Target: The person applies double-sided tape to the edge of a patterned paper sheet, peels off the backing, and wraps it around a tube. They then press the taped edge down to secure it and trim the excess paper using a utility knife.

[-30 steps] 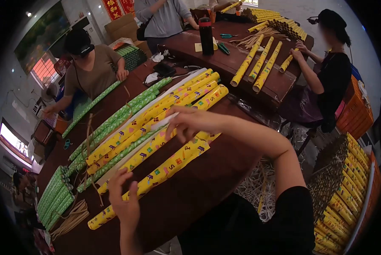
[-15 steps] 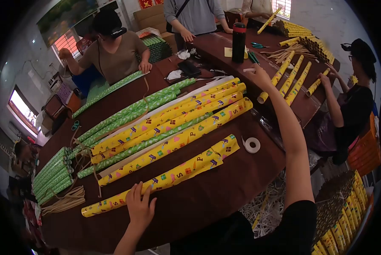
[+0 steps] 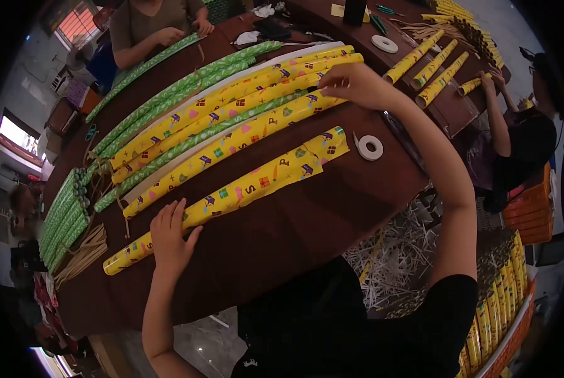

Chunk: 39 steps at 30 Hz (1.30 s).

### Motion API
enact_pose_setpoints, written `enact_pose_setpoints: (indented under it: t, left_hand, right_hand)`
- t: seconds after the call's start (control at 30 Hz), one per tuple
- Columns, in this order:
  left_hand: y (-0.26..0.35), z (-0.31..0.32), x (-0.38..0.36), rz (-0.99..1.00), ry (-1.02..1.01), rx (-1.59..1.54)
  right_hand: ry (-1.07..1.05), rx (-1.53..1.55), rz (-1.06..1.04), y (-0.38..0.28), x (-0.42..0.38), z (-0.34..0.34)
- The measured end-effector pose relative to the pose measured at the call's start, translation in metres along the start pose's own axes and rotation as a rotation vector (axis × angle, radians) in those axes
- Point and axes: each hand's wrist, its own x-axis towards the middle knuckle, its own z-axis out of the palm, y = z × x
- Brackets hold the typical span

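Note:
Across the near part of the table lies a yellow printed wrapping paper roll (image 3: 250, 189), its loose paper edge stepped near the right end. My left hand (image 3: 172, 236) rests on its left part, fingers stretched over the paper and thumb out to the side. Over the right ends of the row of yellow rolls (image 3: 225, 154) hovers my right hand (image 3: 354, 85), its fingers bent and fingertips close together. What these fingertips hold, if anything, I cannot tell. A white tape roll (image 3: 369, 148) lies flat just right of the near roll.
Green patterned rolls (image 3: 187, 82) lie among and behind the yellow ones. A bundle of green rolls (image 3: 68, 220) and tan strips (image 3: 84, 255) sit at left. Another tape roll (image 3: 384, 43) is on the adjoining table. Two people work across and at right. Paper shreds (image 3: 389, 264) fill the space below.
My right hand has come back from the adjoining table toward the yellow rolls, uncovering a tape roll there. My left hand stays on the near roll. The view has tilted down.

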Motion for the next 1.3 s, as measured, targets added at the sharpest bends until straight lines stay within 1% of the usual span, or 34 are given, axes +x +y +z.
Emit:
enact_pose_setpoints:
  t: [0.07, 0.1, 0.13, 0.2, 0.23, 0.27, 0.33, 0.37, 0.4, 0.43, 0.47, 0.5, 0.53, 0.57, 0.6, 0.63, 0.67, 0.7, 0.77, 0.8, 0.87, 0.9, 0.93, 0.97, 1.0, 1.03, 1.07, 1.1, 1.13, 1.2, 1.27, 1.3]
  left_hand:
    - [-0.006, 0.003, -0.001, 0.003, 0.0, 0.013]
    - [-0.008, 0.004, -0.002, 0.003, -0.018, 0.011]
    - [-0.009, 0.005, -0.002, 0.002, -0.035, 0.009]
    - [-0.011, 0.005, -0.002, 0.002, -0.04, -0.007]
    - [-0.011, 0.004, -0.003, 0.001, -0.051, -0.018]
    - [-0.012, 0.004, -0.004, -0.001, -0.046, -0.021]
    - [-0.013, 0.003, -0.006, 0.042, -0.052, -0.043]
    - [-0.015, 0.002, -0.006, 0.04, -0.043, -0.045]
    - [-0.018, 0.0, -0.005, 0.011, -0.082, -0.09]
    - [-0.021, -0.002, -0.005, -0.018, -0.122, -0.136]
    - [-0.023, -0.004, -0.003, -0.02, -0.116, -0.137]
    - [-0.027, -0.007, 0.001, -0.052, -0.139, -0.224]
    - [-0.031, -0.01, 0.006, -0.085, -0.162, -0.309]
    - [-0.037, -0.012, 0.011, -0.086, -0.157, -0.309]
    - [-0.044, -0.014, 0.017, -0.19, -0.213, -0.49]
    - [-0.046, -0.02, 0.025, -0.295, -0.268, -0.672]
    - [-0.047, -0.028, 0.032, -0.303, -0.301, -0.558]
    - [-0.051, -0.028, 0.038, -0.31, -0.295, -0.56]
    - [-0.059, -0.023, 0.046, -0.168, -0.242, -0.313]
    - [-0.058, -0.019, 0.049, -0.169, -0.242, -0.315]
    - [-0.054, -0.009, 0.055, 0.218, 0.318, 0.054]
    - [-0.052, -0.002, 0.056, 0.224, 0.317, 0.055]
    - [-0.047, 0.005, 0.055, 0.14, 0.329, 0.168]
    - [-0.046, 0.009, 0.049, 0.049, 0.332, 0.287]
    - [-0.035, 0.008, 0.043, 0.029, 0.282, 0.247]
    - [-0.024, 0.007, 0.035, 0.0, 0.229, 0.208]
    - [-0.024, 0.012, 0.028, 0.128, 0.283, 0.212]
    - [-0.017, 0.007, 0.022, 0.176, 0.281, 0.16]
    - [-0.014, 0.003, 0.016, 0.224, 0.284, 0.105]
    - [-0.027, 0.009, -0.002, 0.202, 0.232, 0.112]
    - [-0.034, 0.007, -0.008, 0.258, 0.169, 0.173]
    - [-0.039, 0.007, -0.014, 0.204, 0.077, 0.135]
  right_hand:
    - [-0.15, 0.101, 0.059, -0.022, -0.009, 0.016]
    - [-0.258, 0.111, 0.127, -0.033, -0.011, 0.019]
    - [-0.257, 0.103, 0.129, -0.031, -0.012, 0.022]
    - [-0.461, -0.108, 0.027, -0.021, -0.013, 0.039]
    - [-0.568, -0.113, 0.065, -0.018, -0.013, 0.042]
    - [-0.569, -0.119, 0.064, -0.014, -0.016, 0.044]
    - [-0.648, -0.358, -0.001, -0.024, -0.022, 0.048]
    - [-0.626, -0.378, -0.023, -0.026, -0.023, 0.052]
    - [-0.625, -0.386, -0.026, -0.023, -0.021, 0.054]
    - [-0.603, -0.286, 0.059, -0.019, -0.02, 0.056]
    - [-0.579, -0.186, 0.144, -0.016, -0.019, 0.057]
    - [-0.579, -0.191, 0.142, -0.014, -0.018, 0.056]
    - [-0.527, -0.05, 0.21, -0.011, -0.016, 0.053]
    - [-0.475, 0.091, 0.276, -0.009, -0.015, 0.051]
    - [-0.335, -0.008, 0.192, -0.008, -0.018, 0.052]
    - [-0.098, -0.04, 0.089, -0.01, -0.02, 0.059]
    - [0.137, -0.069, -0.015, -0.012, -0.023, 0.066]
    - [0.421, -0.251, -0.258, -0.023, -0.028, 0.075]
    - [0.413, -0.254, -0.528, -0.046, -0.05, 0.092]
    - [0.165, -0.332, -0.562, -0.058, -0.058, 0.101]
    - [0.183, -0.524, -0.6, -0.064, -0.051, 0.131]
    - [0.113, -0.524, -0.491, -0.06, -0.047, 0.143]
    - [0.116, -0.521, -0.492, -0.06, -0.043, 0.145]
    - [0.141, -0.522, -0.444, -0.061, -0.038, 0.151]
    - [0.16, -0.513, -0.401, -0.063, -0.032, 0.159]
    - [0.051, -0.423, -0.343, -0.057, -0.026, 0.165]
    - [0.064, -0.423, -0.381, -0.051, -0.022, 0.169]
    - [0.08, -0.424, -0.418, -0.046, -0.019, 0.172]
    - [-0.006, -0.394, -0.35, -0.043, -0.018, 0.173]
    - [0.055, -0.353, -0.42, -0.043, -0.015, 0.172]
    - [-0.001, -0.326, -0.396, -0.047, -0.015, 0.167]
    - [-0.024, -0.314, -0.384, -0.05, -0.017, 0.166]
